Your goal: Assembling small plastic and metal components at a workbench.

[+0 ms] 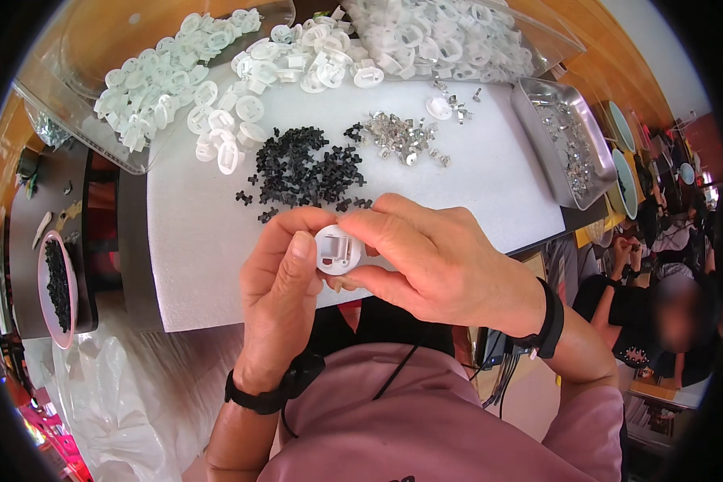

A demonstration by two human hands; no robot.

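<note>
A round white plastic part (327, 263) with a raised square opening in its middle is held up near the front edge of the foam sheet. My left hand (271, 281) pinches it from the left, thumb toward me. From the right, my right hand (438, 261) closes its fingers around the part's rim; whether a smaller piece is between those fingers I cannot tell. Just beyond both hands lies a heap of small black cross-shaped pieces (301, 169). To the right of that heap sits a pile of small shiny metal pieces (398, 136).
White foam sheet (490, 181) covers the table. Many white plastic parts fill a clear tray (128, 161) at far left and a clear bag (450, 40) at the back. A metal tray (530, 132) stands right; a pink bowl (71, 301) left. Another person (618, 313) sits at right.
</note>
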